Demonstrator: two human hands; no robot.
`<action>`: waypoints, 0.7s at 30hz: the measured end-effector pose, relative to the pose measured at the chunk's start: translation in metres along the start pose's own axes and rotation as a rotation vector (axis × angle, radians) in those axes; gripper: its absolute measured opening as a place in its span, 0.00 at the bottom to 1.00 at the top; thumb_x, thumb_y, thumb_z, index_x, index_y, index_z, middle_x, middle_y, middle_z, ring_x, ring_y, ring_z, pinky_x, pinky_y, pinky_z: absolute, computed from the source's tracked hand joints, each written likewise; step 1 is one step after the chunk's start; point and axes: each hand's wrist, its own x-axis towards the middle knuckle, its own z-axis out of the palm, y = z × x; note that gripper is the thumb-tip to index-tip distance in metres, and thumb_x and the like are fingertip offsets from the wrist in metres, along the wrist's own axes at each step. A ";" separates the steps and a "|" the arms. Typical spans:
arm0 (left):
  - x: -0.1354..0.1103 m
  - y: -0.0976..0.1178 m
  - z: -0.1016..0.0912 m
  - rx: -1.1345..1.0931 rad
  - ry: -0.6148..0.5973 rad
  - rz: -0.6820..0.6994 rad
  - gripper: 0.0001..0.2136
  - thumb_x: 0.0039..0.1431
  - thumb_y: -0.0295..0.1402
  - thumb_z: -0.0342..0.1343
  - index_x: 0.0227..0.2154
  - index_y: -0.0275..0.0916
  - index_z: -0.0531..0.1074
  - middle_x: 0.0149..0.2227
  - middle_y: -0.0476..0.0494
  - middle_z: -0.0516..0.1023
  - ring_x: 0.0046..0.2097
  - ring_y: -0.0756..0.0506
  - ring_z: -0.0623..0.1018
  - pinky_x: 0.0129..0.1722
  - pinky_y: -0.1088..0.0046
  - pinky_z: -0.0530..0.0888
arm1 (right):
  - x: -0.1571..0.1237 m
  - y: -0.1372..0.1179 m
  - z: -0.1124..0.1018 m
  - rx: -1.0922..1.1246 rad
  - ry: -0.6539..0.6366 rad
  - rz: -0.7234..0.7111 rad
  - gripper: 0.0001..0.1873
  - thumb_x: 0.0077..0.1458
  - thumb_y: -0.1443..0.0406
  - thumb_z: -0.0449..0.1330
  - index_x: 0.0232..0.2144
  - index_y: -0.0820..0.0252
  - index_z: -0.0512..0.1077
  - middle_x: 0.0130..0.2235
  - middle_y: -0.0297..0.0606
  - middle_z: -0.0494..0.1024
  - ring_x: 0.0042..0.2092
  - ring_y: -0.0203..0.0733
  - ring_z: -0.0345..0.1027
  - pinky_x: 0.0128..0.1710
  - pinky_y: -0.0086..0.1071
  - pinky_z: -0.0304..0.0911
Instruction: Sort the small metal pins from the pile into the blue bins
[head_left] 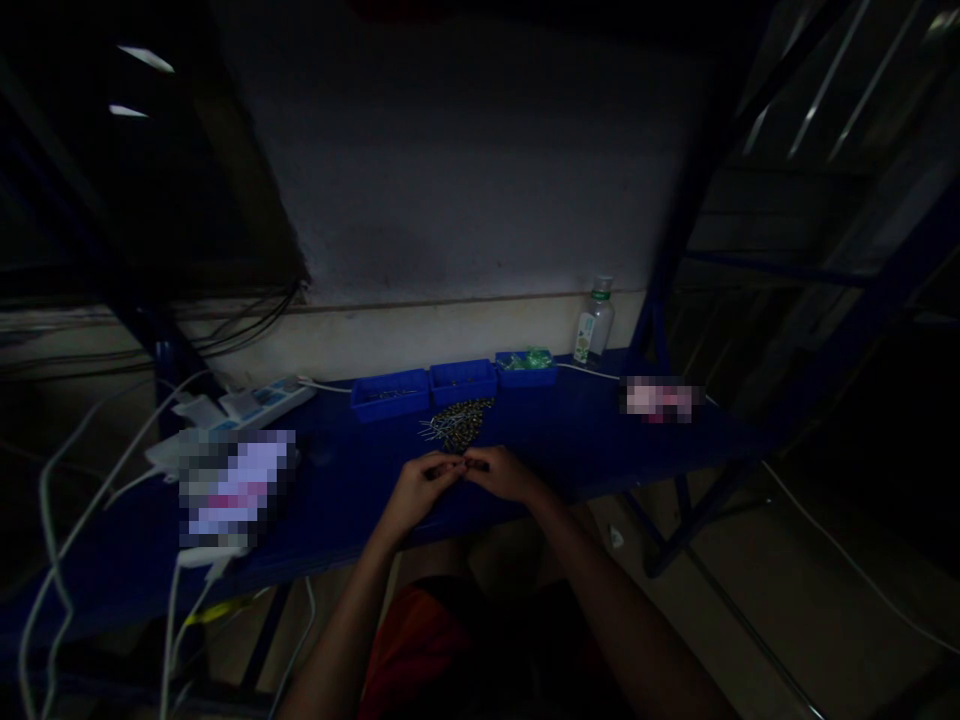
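Note:
My left hand (pixel 420 488) and my right hand (pixel 501 472) meet over the blue table (pixel 570 430), fingertips pinched together on a tiny part that is too small and dark to name. Just beyond them lies a pile of small metal parts (pixel 457 420). Behind the pile stand three blue trays: left (pixel 388 392), middle (pixel 463 380), and right (pixel 526 366), the right one holding green pieces.
A small bottle (pixel 594 322) stands at the back right by a blue rack post. A white power strip (pixel 259 400) with cables lies at the left. Blurred objects sit at the left (pixel 236 480) and right (pixel 660 398). The scene is very dim.

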 end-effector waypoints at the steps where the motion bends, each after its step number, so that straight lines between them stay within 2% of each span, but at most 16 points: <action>1: 0.000 0.000 0.000 0.000 0.002 -0.006 0.13 0.52 0.39 0.55 0.34 0.36 0.76 0.30 0.44 0.75 0.32 0.48 0.72 0.31 0.76 0.66 | 0.000 0.000 0.000 0.006 0.003 0.000 0.08 0.54 0.62 0.54 0.28 0.61 0.69 0.27 0.30 0.72 0.28 0.31 0.63 0.28 0.22 0.54; 6: 0.000 0.001 0.000 0.003 0.023 -0.024 0.13 0.51 0.39 0.55 0.34 0.35 0.76 0.30 0.45 0.75 0.32 0.48 0.72 0.31 0.76 0.66 | 0.000 0.000 0.000 0.044 0.007 -0.010 0.09 0.53 0.61 0.55 0.29 0.61 0.69 0.27 0.30 0.72 0.29 0.31 0.63 0.28 0.22 0.54; 12: -0.001 -0.001 0.000 -0.002 -0.003 -0.005 0.13 0.52 0.39 0.55 0.34 0.35 0.76 0.31 0.44 0.75 0.32 0.48 0.72 0.33 0.75 0.66 | -0.001 -0.001 0.001 0.029 0.023 -0.012 0.09 0.53 0.62 0.55 0.26 0.62 0.68 0.26 0.29 0.71 0.29 0.31 0.64 0.28 0.22 0.54; 21: 0.000 0.000 0.000 0.013 -0.049 0.001 0.14 0.52 0.39 0.54 0.36 0.36 0.76 0.28 0.45 0.74 0.31 0.49 0.70 0.31 0.76 0.65 | -0.001 0.000 0.000 -0.022 0.004 -0.034 0.07 0.53 0.63 0.55 0.27 0.61 0.69 0.25 0.29 0.69 0.27 0.31 0.61 0.28 0.22 0.52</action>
